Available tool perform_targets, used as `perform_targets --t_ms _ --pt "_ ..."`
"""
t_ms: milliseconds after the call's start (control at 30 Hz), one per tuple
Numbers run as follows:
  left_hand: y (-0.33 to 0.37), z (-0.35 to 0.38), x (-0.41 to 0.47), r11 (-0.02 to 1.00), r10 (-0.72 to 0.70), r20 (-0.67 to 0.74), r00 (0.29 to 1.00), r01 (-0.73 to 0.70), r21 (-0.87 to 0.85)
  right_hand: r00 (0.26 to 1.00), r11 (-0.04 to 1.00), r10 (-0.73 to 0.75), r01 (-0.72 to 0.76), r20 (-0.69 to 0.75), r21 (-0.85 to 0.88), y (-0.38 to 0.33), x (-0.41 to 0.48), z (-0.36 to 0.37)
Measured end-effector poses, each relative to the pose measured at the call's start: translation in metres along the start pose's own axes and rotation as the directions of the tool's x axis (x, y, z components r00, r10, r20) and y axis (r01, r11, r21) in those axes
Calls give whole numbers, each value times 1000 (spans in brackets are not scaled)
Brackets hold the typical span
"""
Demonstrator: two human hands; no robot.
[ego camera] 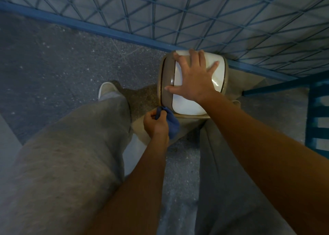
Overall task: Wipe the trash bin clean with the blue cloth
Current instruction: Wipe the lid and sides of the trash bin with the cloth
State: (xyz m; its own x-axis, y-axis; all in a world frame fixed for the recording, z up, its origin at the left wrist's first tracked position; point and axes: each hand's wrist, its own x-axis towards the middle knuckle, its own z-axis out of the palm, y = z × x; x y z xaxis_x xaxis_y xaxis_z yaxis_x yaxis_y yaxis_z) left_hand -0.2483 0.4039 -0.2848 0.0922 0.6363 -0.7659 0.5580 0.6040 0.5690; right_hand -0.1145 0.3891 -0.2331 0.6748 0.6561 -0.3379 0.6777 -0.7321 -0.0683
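Note:
A beige trash bin point(165, 85) with a white swing lid point(187, 104) stands on the floor between my legs, close to a blue railing. My right hand point(194, 79) lies flat on the white lid, fingers spread, pressing on it. My left hand point(155, 123) is closed on a bunched blue cloth point(171, 125), which touches the bin's near left side just under the rim. The bin's lower body is mostly hidden by my arms and legs.
A blue metal lattice railing point(195, 17) runs behind the bin from upper left to right. A blue frame point(318, 113) stands at the right. The speckled grey floor point(53, 56) spreads out to the left. My grey trouser legs and a light shoe point(106, 89) flank the bin.

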Motion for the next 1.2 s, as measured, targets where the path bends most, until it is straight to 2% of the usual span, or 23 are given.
perform_targets --t_ms 100,233,367,467,700,833,1033,1200 --pt "7 -2 7 999 37 -5 999 -37 14 1000 1000 1 -1 4 -4 0 0 -1" --pt "14 -4 21 974 187 26 982 -189 126 1000 1000 1 -1 8 10 -1 -1 -3" --pt "24 -10 32 905 305 127 944 -328 271 1000 1000 3 -4 9 2 -1 0 -2" --pt "37 -13 43 862 331 197 923 -381 336 1000 1000 4 -4 4 11 -2 0 -1" --pt "67 -6 62 763 445 267 855 -518 386 1000 1000 10 -10 23 25 -1 -1 -2" --pt "93 3 77 720 476 326 817 -575 388 999 999 10 -11 30 30 -2 1 -3" --pt "114 10 87 704 474 373 797 -598 383 999 999 11 -12 37 32 -3 2 -5" --pt "99 -4 78 741 392 410 823 -547 388 999 1000 -2 1 46 19 -1 0 -4"
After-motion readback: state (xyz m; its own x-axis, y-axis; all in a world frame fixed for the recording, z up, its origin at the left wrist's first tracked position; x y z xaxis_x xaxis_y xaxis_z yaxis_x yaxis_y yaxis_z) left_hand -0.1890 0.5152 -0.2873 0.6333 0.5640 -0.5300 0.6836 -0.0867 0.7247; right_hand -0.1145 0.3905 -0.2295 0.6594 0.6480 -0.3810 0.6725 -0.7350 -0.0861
